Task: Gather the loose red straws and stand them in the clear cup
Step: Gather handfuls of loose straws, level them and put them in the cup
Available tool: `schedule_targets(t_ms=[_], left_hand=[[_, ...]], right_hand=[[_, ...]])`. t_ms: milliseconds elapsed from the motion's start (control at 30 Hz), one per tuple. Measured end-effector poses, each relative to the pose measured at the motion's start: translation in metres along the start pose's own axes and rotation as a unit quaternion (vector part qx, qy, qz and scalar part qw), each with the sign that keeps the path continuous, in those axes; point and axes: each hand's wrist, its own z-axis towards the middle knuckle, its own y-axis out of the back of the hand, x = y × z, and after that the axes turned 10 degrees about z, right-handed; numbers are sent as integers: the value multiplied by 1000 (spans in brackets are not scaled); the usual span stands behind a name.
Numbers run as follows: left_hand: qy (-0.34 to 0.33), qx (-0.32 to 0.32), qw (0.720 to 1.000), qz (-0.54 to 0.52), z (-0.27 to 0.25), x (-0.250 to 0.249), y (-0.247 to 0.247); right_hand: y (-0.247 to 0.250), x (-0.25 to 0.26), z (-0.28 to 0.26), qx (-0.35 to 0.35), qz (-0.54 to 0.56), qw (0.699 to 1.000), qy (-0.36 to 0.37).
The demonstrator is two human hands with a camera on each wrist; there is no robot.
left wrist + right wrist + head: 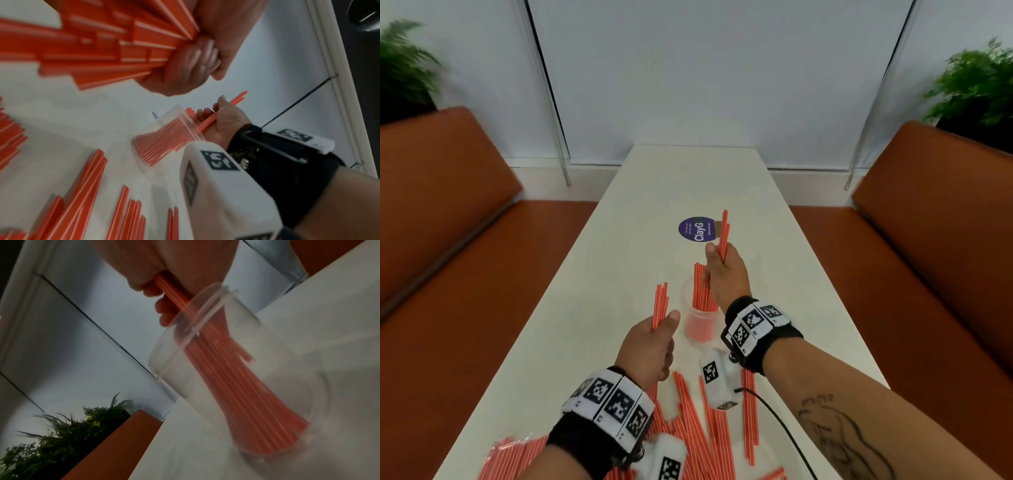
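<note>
While each hand grips a straw bundle, left hand [650,346] lower centre, right hand [726,274] above clear cup [697,322], loose straws [705,421] on worktop [592,308].

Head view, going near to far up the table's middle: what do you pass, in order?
Loose straws lying on the table → left hand gripping a bundle → clear cup with straws standing in it → right hand gripping another bundle → purple round sticker.
</note>
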Motion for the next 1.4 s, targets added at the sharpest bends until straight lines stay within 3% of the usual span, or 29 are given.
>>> schedule_targets(t_ms=[267, 467, 667, 767, 900, 1033, 1167, 1233, 1333, 1400], left_hand=[[-6, -13, 1000, -20, -1, -7, -6], [-35, -2, 999, -24, -13, -21, -10], [-67, 82, 994, -25, -22, -35, -22], [-88, 94, 986, -104, -20, -38, -26], [-117, 79, 947, -288, -11, -40, -29], [-165, 38, 931, -322, -6, -44, -36], [-182, 33, 941, -284, -9, -40, -49], [-165, 58, 956, -237, -11, -35, -55], [-160, 68, 964, -199, -9, -32, -57], [-179, 43, 966, -179, -8, -33, -55]], right_hand=[[13, 24, -2, -24, -31, 999, 10], [33, 62, -21, -23, -99, 990, 97], [43, 62, -72, 196, -84, 976, -42], [50, 40, -88, 214, -24, 968, -128], [57, 19, -106, 226, 70, 944, -232], [60, 18, -116, 233, 139, 913, -304], [66, 22, -106, 241, 266, 876, -323], [68, 23, -104, 247, 290, 873, -304], [69, 26, -104, 251, 251, 885, -299], [70, 29, -102, 235, 154, 919, -276]])
